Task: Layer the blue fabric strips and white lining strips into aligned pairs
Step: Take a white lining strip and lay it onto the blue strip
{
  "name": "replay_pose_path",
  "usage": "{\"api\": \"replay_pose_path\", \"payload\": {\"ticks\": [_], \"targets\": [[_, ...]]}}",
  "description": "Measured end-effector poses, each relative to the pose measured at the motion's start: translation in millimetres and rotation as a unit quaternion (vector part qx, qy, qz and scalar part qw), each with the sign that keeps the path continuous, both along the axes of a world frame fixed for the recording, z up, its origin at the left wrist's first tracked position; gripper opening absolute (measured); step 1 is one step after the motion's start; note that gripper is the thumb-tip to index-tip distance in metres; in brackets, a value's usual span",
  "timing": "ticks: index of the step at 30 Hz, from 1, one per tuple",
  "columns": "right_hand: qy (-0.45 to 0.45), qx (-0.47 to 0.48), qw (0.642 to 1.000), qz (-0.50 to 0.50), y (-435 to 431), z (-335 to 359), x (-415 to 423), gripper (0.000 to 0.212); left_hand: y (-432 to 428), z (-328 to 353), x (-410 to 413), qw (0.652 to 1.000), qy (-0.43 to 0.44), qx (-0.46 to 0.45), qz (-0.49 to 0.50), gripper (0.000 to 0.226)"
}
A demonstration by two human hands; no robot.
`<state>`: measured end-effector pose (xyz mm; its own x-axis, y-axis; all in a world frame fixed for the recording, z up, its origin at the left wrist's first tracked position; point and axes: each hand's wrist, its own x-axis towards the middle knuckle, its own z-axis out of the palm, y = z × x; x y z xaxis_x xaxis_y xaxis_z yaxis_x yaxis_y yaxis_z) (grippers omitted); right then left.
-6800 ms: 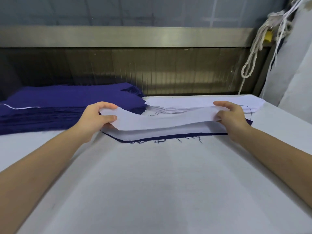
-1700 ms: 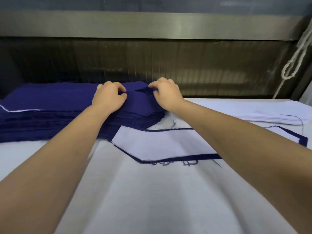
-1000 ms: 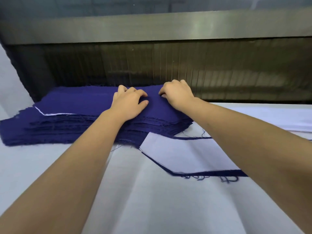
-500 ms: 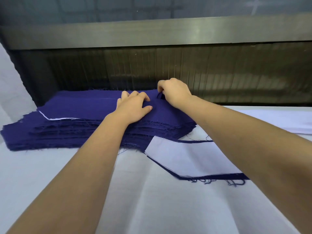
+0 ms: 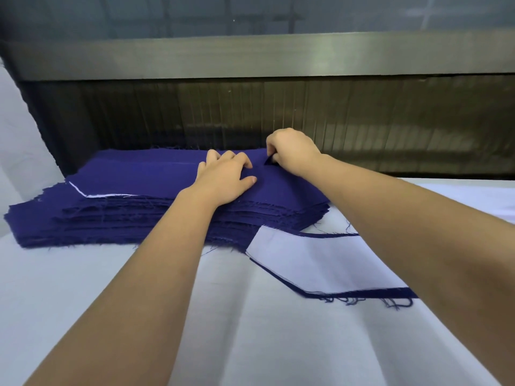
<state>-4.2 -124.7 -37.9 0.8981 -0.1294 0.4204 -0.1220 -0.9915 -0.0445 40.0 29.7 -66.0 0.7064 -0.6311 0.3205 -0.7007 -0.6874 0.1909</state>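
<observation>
Head view: the blue stack point(image 5: 111, 218) sits far back on the table point(image 5: 83, 288), its long way going left to right.
Right hand point(image 5: 292, 151): pinches the far right corner of the top blue strip point(image 5: 156, 174).
Left hand point(image 5: 223, 176): lies flat on the stack, fingers loose, just beside the right hand.
Finished pair point(image 5: 320, 260): white on blue, nearer and to the right, under the right arm.
Next move, my guess: pull the strip that way.

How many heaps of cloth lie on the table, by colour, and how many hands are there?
Blue strip stack: 1
White lining stack, partly out of view: 1
White-on-blue layered pair: 1
Hands: 2, left hand and right hand
Total: 5
</observation>
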Motion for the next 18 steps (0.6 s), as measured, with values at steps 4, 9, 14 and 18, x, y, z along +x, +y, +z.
{"api": "replay_pose_path", "payload": {"ticks": [4,9,14,18], "targets": [[0.006,0.081,0.996,-0.023,0.9,5.8,2.7,0.013,0.8,-2.2,2.5,1.000,-0.005,-0.010,-0.002,0.034],[0.042,0.168,0.985,0.014,-5.1,18.1,3.0,0.013,-0.5,-5.5,5.0,1.000,-0.027,0.000,0.000,0.043],[-0.033,0.164,0.986,0.022,-8.9,18.3,3.1,0.011,-0.2,-5.3,5.8,0.999,-0.049,0.005,0.019,0.058],[-0.114,0.176,0.978,0.014,-1.8,15.1,-0.2,0.011,1.6,-4.4,5.0,0.996,-0.054,0.025,0.062,0.055]]}}
